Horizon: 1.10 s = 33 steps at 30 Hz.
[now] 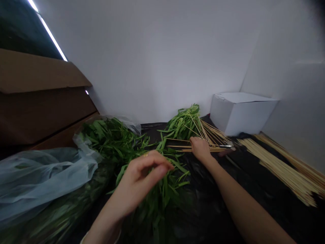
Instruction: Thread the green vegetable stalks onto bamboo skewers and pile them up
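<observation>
Slender tan wooden sticks [179, 146] lie side by side, running crosswise just beyond a loose, overlapping spread of long, narrow green leaves [165, 189], dim and blurred at its near edge. Farther back, more sticks fan out rightward from a brighter leafy heap [180, 122], their left ends amid the foliage.

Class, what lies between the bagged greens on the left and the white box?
In the head view, a heap of leafy greens lies there, with thin sticks fanning out toward the white box. Black sheeting also shows.
</observation>
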### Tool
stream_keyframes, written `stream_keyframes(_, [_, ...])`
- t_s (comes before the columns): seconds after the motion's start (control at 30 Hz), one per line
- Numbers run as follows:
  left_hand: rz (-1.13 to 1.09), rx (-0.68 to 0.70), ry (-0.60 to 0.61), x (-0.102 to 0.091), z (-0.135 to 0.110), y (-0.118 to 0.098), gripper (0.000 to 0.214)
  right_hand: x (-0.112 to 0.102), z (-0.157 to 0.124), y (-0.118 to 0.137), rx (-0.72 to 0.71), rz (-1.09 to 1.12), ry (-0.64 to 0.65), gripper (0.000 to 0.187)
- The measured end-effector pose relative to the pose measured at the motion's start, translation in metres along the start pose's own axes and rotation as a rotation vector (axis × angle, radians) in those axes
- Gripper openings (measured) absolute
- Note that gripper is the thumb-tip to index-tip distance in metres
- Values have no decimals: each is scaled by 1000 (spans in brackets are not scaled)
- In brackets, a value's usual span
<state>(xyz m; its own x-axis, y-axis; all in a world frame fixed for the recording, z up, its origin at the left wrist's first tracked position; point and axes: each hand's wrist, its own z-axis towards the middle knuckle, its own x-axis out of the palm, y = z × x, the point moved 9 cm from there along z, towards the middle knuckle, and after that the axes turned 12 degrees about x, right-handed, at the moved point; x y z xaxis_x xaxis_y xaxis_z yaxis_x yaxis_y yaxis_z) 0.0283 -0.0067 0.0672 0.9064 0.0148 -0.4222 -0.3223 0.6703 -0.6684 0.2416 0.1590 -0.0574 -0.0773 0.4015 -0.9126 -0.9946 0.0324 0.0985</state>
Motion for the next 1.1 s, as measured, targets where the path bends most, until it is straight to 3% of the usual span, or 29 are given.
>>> stream_keyframes(0.1, [266, -28, 17, 2, 29, 45, 16, -15, -2, 3, 6, -26, -33, 23])
stream_keyframes(0.23, [468, -167, 207, 19, 24, 107, 13, -28, -3, 7, 21, -45, -5, 25])
stream_keyframes(0.33, [732, -246, 276, 17, 9, 124, 14, -35, -3, 4, 104, -4, 17, 29])
stream_keyframes(0.47, [739, -315, 374, 19, -4, 135, 10, -45, -3, -2, 209, 53, 0, 37])
stream_keyframes(0.57, [557, -285, 279, 16, -2, 136, 7, -51, -4, 0, 195, 128, -31, 35])
stream_keyframes(0.67, [151, -248, -7, 3, 3, 133, 13, -54, -8, 16, 42, 249, -51, 35])
stream_keyframes(0.8, [-464, -363, -350, -9, -1, 143, 27, -55, -20, 43, -126, 300, -31, 35])
stream_keyframes(0.9, [-724, -455, -446, -6, -5, 149, 28, -51, -28, 58, -168, 188, -19, 38])
stream_keyframes(1.1, [-894, -498, -516, -2, -6, 154, 30, -34, -35, 69, -246, -15, 39, 45])
